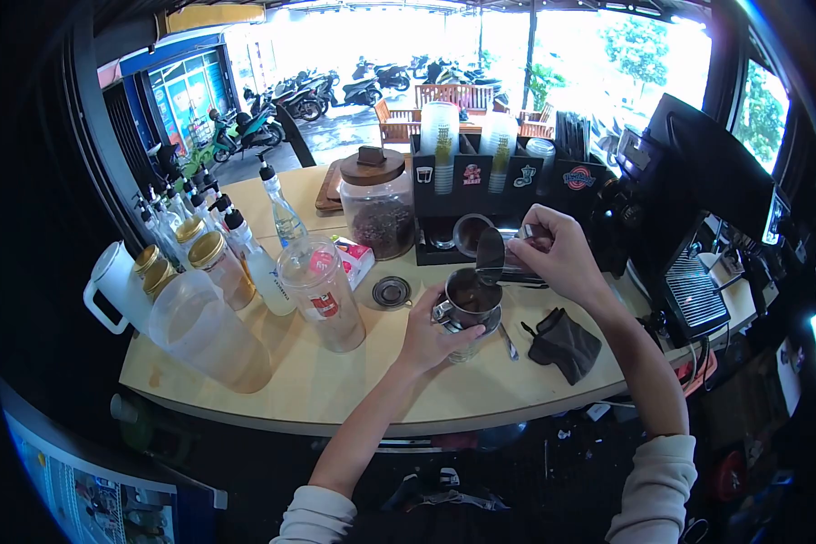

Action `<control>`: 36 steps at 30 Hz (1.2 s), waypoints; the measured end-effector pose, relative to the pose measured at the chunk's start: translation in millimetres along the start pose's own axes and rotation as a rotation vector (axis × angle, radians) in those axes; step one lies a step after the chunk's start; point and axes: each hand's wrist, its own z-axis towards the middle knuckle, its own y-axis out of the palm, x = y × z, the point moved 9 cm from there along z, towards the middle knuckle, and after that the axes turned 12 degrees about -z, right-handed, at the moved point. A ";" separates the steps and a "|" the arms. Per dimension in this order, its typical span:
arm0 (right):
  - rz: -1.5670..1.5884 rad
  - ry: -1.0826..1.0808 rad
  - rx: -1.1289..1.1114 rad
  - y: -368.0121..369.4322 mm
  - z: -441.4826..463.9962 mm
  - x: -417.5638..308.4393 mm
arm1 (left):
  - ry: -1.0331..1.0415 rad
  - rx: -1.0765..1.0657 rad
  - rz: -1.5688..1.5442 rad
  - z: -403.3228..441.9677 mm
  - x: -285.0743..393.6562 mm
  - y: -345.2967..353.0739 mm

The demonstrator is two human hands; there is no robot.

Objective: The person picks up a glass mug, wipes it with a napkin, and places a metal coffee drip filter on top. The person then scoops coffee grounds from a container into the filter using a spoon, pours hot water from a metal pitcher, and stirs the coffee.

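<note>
Head view: a pale wooden worktop (pixel 317 390) spans the scene, carrying a black cup organiser (pixel 553 168) with round stickers on its front at the far side. Just left of it stands a large clear jar (pixel 378 218) with a brown wooden lid and dark contents. Toward the left end are a wide translucent plastic pitcher (pixel 213 335), a tall clear plastic tumbler (pixel 331 308) with a red label, and a white plastic jug (pixel 118 281) with a side handle.

The two hands are close together, right of the tumbler. The left hand (pixel 426 335) is wrapped around the side of a silvery metal cup (pixel 467 295) with a small handle; the cup sits upright above a clear glass base (pixel 465 354). The right hand (pixel 558 254), higher and farther right, has its fingers closed on a shiny metal vessel (pixel 490 258), which is tilted directly over the cup's open mouth. Whether the two metal pieces touch cannot be told.

A crumpled dark grey cloth (pixel 564 346) lies near the cup, on its right. Smaller still, a round metal lid (pixel 392 292) lies left of the cup, and a slim metal utensil (pixel 510 343) rests between cup and cloth.
</note>
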 end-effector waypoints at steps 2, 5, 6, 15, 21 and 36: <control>0.109 0.034 -0.011 0.5 -0.5 3.4 | 0.006 0.002 0.003 0.3 0.4 0.1; 0.208 0.030 -0.013 2.1 0.4 12.1 | -0.012 0.002 -0.016 -0.2 -1.8 -0.2; 0.209 0.030 -0.012 1.1 -0.1 12.6 | -0.034 0.000 -0.037 -0.3 -3.6 0.1; 0.119 0.004 -0.003 -7.5 -6.0 4.0 | -0.027 0.014 -0.036 0.5 0.0 0.8; 0.062 -0.014 -0.006 -8.6 -5.2 -1.0 | -0.025 0.011 -0.004 0.3 1.8 0.4; 0.205 -0.033 0.000 -4.0 -1.8 3.4 | -0.023 0.010 -0.029 -0.5 -2.9 0.2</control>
